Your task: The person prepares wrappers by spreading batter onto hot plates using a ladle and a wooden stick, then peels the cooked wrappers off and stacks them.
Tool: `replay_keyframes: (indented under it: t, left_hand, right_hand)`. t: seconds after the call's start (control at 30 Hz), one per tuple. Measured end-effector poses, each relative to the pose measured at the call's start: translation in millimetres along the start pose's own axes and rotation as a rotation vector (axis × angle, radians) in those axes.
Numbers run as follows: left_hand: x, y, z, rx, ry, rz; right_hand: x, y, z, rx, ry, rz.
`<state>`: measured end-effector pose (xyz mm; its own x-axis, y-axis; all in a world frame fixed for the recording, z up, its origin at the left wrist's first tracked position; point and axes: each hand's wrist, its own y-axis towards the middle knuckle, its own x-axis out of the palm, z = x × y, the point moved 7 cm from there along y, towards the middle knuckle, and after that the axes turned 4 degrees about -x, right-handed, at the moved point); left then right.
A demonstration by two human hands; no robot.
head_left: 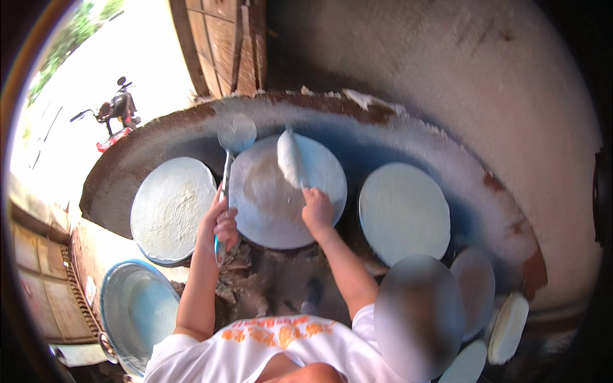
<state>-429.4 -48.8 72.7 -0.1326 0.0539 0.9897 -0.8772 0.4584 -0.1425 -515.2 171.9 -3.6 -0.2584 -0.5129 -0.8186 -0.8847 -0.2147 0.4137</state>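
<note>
My left hand [220, 223] grips the long handle of a metal ladle [237, 132], whose round bowl hovers over the far left rim of the middle round cooking surface [274, 210]. My right hand [317, 210] holds a white roller-like stick [290, 158] that reaches up over the same greyish surface. Both forearms come up from the lower edge, on either side of that surface's near rim.
A round surface covered with a white sheet [171, 207] lies to the left, a pale round lid [403, 210] to the right. A metal basin of whitish liquid [137, 313] stands at lower left. Pale discs [508, 327] stack at lower right. A motorbike [115, 112] is parked outside.
</note>
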Motion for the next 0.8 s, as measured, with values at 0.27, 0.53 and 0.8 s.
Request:
replay_keyframes:
  t: [0.27, 0.53, 0.8]
  left_hand:
    - [30, -19, -57, 0.208, 0.112, 0.027]
    - [36, -15, -73, 0.350, 0.429, 0.305]
    - [37, -45, -72, 0.492, 0.512, 0.469]
  right_hand:
    - [-28, 12, -8, -0.327, 0.356, -0.162]
    - [-4, 63, 46, -0.228, 0.299, -0.270]
    - [-41, 24, 27, -0.501, 0.537, -0.460]
